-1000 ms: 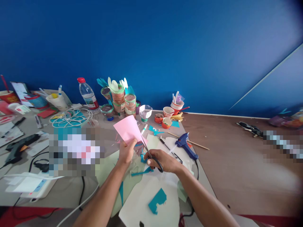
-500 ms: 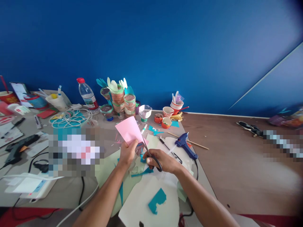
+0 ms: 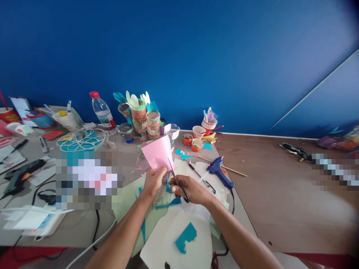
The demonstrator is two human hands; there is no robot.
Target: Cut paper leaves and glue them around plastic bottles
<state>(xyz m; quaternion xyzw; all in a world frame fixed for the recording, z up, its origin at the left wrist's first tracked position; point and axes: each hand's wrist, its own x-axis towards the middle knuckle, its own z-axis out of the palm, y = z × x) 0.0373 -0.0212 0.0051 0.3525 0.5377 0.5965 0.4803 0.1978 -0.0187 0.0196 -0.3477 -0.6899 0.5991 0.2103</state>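
Note:
Pinched at its lower edge, a sheet of pink paper [image 3: 158, 152] is held up by my left hand [image 3: 153, 182]. My right hand [image 3: 191, 189] grips scissors [image 3: 182, 189] by the dark handles, and their blades point up and away along the paper's right edge. Whether the blades are closed on the paper I cannot tell. Below the hands lie green paper [image 3: 129, 209], white paper [image 3: 159, 246] and a cut teal scrap [image 3: 186, 236]. A blue glue gun [image 3: 220, 172] rests to the right of my right hand.
Behind the paper stand decorated cups [image 3: 138, 117] and a water bottle [image 3: 102, 112]. Small red cups [image 3: 197, 145] and a wooden stick [image 3: 235, 171] are to the right. On the left are a coiled white cable [image 3: 81, 140], a black glue gun [image 3: 21, 175] and a power strip [image 3: 47, 224].
My left hand has moved slightly right and turned the pink paper clockwise, bringing it more upright. The scissors in my right hand have shifted a little left with it.

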